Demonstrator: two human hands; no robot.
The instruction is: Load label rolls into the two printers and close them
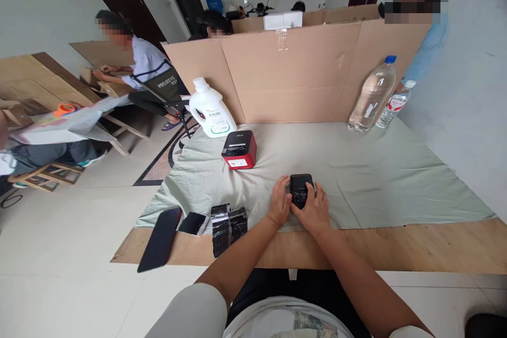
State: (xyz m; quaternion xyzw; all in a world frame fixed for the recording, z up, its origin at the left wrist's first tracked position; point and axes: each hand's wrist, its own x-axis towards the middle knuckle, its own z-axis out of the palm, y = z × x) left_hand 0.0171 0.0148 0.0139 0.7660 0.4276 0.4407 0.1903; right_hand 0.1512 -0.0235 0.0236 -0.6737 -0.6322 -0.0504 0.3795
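A small flat black rectangular device [300, 181] lies on the pale green cloth in front of me; its exact kind I cannot tell. My right hand [317, 210] grips its right side, with fingertips over the top face and the thumb at the lower left corner. Against its left edge rests my left hand [280, 202], fingers curled and close together. A shiny black patch shows on the device's lower half, partly covered by my right fingers. To the left, a black-and-red box-shaped device [240, 149] with a white label stands on the cloth.
Near the front left edge lie a dark flat slab [160, 240], a smaller dark-faced piece [194, 223] and shiny black strips [221, 229]. A white jug [212, 111] and water bottles [373, 96] stand before a cardboard partition [293, 76]. Other people sit beyond.
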